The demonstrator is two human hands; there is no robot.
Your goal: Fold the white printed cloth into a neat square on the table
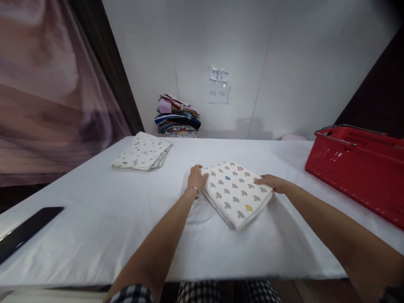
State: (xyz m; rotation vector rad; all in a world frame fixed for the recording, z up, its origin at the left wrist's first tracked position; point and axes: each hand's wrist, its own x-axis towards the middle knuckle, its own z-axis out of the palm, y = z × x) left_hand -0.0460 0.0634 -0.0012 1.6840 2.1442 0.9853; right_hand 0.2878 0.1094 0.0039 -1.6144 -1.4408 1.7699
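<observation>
A folded white cloth (235, 191) printed with grey mushrooms and a few coloured ones is held between my two hands, just over the white-covered table (132, 235). My left hand (197, 179) grips its left corner, thumb on top and fingers at the edge. At the right corner, my right hand (270, 182) pinches the cloth with the thumb above and the other fingers hidden beneath. Further back on the left lies another folded white cloth (143, 151) with small dark prints, touched by neither hand.
A red basket (356, 168) with metal handles stands at the right. Behind the table's far edge rises a stack of folded fabrics (177, 118). A flat black object (28, 229) lies at the left edge. Paper notes (219, 93) hang on the wall.
</observation>
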